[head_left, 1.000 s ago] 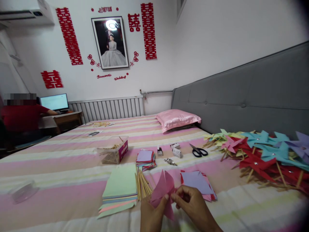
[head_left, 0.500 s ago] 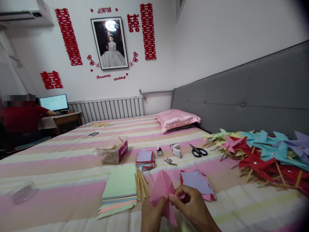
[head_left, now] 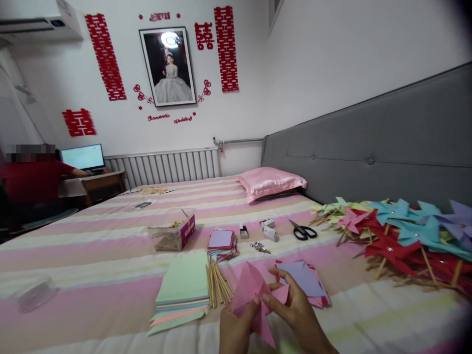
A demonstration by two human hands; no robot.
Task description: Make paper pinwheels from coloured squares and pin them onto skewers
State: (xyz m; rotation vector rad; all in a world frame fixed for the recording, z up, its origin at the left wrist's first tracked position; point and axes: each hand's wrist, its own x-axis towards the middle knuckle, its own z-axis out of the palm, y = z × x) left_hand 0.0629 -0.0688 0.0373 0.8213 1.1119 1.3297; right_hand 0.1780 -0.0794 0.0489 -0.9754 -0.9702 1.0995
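Observation:
Between my two hands is a pink paper pinwheel (head_left: 248, 287), partly folded, with its points bent in toward the centre. My left hand (head_left: 239, 322) grips it from the lower left, thumb near the middle. My right hand (head_left: 295, 307) pinches it from the right, its index finger raised along a folded point. Right behind that hand lies a stack of purple, red and pink paper squares (head_left: 304, 278). Thin wooden sticks (head_left: 218, 284) lie left of the pinwheel, beside a pile of pastel paper sheets (head_left: 184, 278).
Finished pinwheels (head_left: 398, 236) are heaped at the right by the headboard (head_left: 368, 123). Black scissors (head_left: 303, 230), small metal pins (head_left: 260, 247), little white boxes (head_left: 269, 231), small paper squares (head_left: 222, 241) and a plastic tub (head_left: 173, 231) sit farther back. A person in red (head_left: 33, 182) sits far left.
My right hand's index finger has lifted and spread from the thumb, and a pink point now shows between them. Both hands and the pinwheel have shifted slightly right.

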